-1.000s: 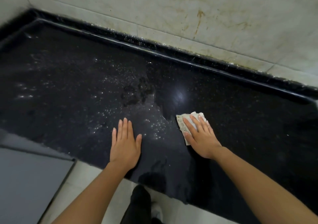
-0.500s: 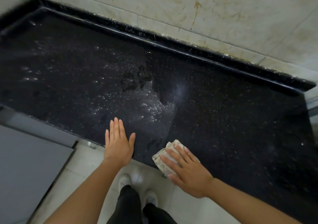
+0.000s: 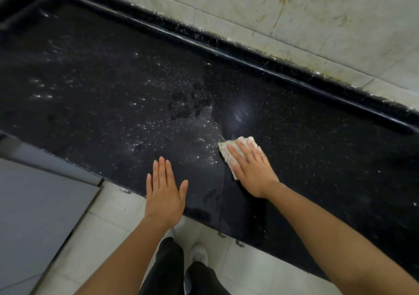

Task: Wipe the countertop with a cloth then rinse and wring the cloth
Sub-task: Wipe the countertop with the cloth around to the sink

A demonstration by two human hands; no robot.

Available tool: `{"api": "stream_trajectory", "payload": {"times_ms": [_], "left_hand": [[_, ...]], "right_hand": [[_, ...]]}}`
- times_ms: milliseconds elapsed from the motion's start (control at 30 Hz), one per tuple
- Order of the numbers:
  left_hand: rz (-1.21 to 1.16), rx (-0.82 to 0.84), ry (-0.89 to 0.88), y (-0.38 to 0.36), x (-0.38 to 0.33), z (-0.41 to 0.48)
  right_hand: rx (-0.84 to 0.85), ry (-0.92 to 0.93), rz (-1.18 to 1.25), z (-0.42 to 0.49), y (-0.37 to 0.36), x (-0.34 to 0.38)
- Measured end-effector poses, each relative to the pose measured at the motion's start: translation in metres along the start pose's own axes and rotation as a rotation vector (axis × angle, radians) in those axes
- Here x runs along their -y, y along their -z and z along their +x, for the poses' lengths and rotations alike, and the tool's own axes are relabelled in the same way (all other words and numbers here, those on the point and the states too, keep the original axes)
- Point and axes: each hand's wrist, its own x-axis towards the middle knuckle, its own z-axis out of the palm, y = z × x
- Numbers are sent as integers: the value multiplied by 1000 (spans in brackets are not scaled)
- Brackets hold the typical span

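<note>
Just right of the wet patch (image 3: 176, 124) on the counter (image 3: 317, 136), pressed cloth (image 3: 225, 150) under flat, outstretched right hand (image 3: 251, 172); rested left hand (image 3: 164, 192) flat, empty, at patch's near side. Judged wiping partway: patch, rinsing, wringing left undone.

Black speckled countertop (image 3: 328, 158), partly wet; a pale cloth (image 3: 225, 153) lies on it.

The right hand (image 3: 252, 172) covers most of the cloth (image 3: 225, 151); only its far and left edges show. The desk (image 3: 317, 140) runs past both side edges. The bottom edge cuts off the trouser legs (image 3: 167, 267).
</note>
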Motion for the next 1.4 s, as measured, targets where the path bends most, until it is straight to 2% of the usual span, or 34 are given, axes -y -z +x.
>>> {"api": "stream_trajectory", "payload": {"times_ms": [233,333,500,767,967,1033,1133,1300,1400], "left_hand": [[-10,32,-1,-3,2,3],[-10,30,-3,-3,3,4],[3,24,8,-3,1,4],[-69,75,8,8,1,4],[-63,89,2,9,1,3],[-59,86,-6,8,3,2],[-48,81,-7,7,3,2],[-23,86,3,6,3,3],[-17,89,8,4,3,3]], "right_hand": [[106,-261,218,72,30,4],[77,-300,276,75,30,14],[45,-95,162,24,6,47],[106,135,65,-63,-21,79],[128,235,-89,-108,-38,54],[150,184,-122,-116,-42,33],[68,39,-51,-120,-37,2],[3,-584,287,-105,-26,-36],[-50,-806,439,-85,-21,-17]]}}
